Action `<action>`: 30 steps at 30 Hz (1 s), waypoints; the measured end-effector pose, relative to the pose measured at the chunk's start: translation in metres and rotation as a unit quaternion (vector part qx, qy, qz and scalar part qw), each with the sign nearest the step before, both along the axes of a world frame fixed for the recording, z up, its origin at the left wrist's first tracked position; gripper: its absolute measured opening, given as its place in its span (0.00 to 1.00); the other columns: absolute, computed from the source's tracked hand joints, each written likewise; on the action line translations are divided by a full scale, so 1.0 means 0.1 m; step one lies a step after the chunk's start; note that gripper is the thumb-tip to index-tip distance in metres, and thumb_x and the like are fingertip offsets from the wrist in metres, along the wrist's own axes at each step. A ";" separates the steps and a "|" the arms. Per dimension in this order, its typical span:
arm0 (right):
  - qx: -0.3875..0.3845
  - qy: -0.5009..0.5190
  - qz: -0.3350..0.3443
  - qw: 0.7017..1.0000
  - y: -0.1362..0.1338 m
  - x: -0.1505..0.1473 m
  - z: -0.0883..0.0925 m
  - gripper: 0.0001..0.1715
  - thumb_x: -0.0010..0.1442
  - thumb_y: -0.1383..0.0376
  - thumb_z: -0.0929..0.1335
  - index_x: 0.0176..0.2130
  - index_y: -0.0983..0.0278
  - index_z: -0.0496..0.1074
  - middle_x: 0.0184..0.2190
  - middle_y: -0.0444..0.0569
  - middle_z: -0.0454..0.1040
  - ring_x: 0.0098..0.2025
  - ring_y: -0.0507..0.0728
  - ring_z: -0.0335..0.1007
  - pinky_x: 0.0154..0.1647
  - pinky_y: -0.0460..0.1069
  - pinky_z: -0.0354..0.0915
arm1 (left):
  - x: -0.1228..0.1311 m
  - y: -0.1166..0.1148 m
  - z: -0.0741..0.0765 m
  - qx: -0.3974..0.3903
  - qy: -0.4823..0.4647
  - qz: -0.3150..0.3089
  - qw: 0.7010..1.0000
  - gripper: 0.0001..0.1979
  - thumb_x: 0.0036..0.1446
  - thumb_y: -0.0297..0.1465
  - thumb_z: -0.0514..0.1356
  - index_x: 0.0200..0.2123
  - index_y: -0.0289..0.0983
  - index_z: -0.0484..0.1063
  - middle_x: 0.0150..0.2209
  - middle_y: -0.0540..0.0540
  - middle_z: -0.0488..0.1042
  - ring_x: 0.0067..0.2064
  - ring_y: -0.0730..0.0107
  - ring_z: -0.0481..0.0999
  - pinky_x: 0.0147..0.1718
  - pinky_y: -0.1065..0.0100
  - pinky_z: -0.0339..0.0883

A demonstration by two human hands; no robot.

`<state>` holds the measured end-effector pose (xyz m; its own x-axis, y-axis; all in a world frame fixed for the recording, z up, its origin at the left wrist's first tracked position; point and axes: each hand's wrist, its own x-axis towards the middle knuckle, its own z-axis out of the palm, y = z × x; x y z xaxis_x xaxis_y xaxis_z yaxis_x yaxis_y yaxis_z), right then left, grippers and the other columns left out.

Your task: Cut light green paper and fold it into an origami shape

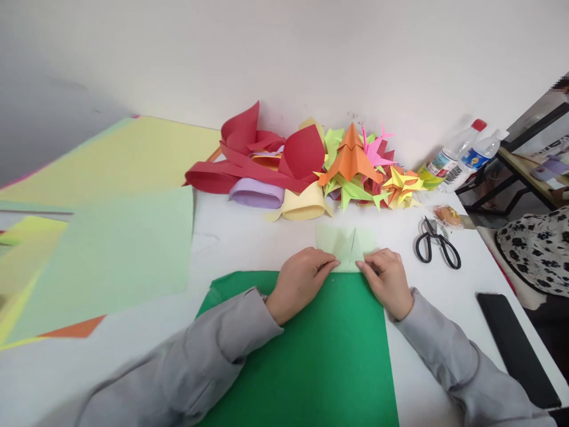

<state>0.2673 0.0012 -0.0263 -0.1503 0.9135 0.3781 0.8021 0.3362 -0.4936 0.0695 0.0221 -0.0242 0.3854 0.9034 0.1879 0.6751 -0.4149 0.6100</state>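
Observation:
A folded piece of pale green paper (344, 244) lies at the far edge of a large green sheet (320, 356), with a raised pointed fold in its middle. My left hand (304, 279) pinches the paper's near left side between thumb and fingers. On the near right side, my right hand (386, 279) pinches it in the same way. Both wrists come from grey sleeves. The fingertips cover part of the paper's near edge.
Behind stand folded paper pieces: a red curled one (304, 157), an orange one (352, 160) and a yellow star (403, 185). Scissors (438, 243), a black flat object (515, 347) and two bottles (457, 148) are right. Pale green sheets (133, 249) lie left.

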 end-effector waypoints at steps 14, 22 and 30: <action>0.004 -0.125 -0.032 0.992 0.03 -0.08 -0.01 0.12 0.62 0.62 0.63 0.44 0.66 0.69 0.28 0.50 0.74 0.35 0.60 0.65 0.38 0.52 0.56 | 0.11 -0.04 0.03 -0.034 0.068 0.066 0.995 0.08 0.60 0.34 0.54 0.39 0.38 0.68 0.29 0.50 0.75 0.31 0.66 0.73 0.28 0.68 0.60; 0.030 -0.113 0.010 0.993 0.04 -0.03 -0.02 0.11 0.64 0.63 0.62 0.43 0.64 0.70 0.26 0.49 0.73 0.32 0.59 0.65 0.37 0.51 0.60 | 0.07 -0.11 0.02 0.035 0.052 0.031 0.998 0.05 0.58 0.32 0.54 0.36 0.37 0.66 0.32 0.46 0.72 0.35 0.64 0.71 0.34 0.64 0.64; 0.029 -0.023 0.002 0.999 0.05 0.00 -0.01 0.11 0.65 0.63 0.61 0.42 0.63 0.69 0.30 0.48 0.75 0.30 0.55 0.71 0.32 0.47 0.63 | 0.01 -0.06 0.01 -0.017 0.034 0.018 0.999 0.07 0.60 0.32 0.51 0.31 0.38 0.65 0.28 0.48 0.72 0.29 0.66 0.71 0.29 0.67 0.61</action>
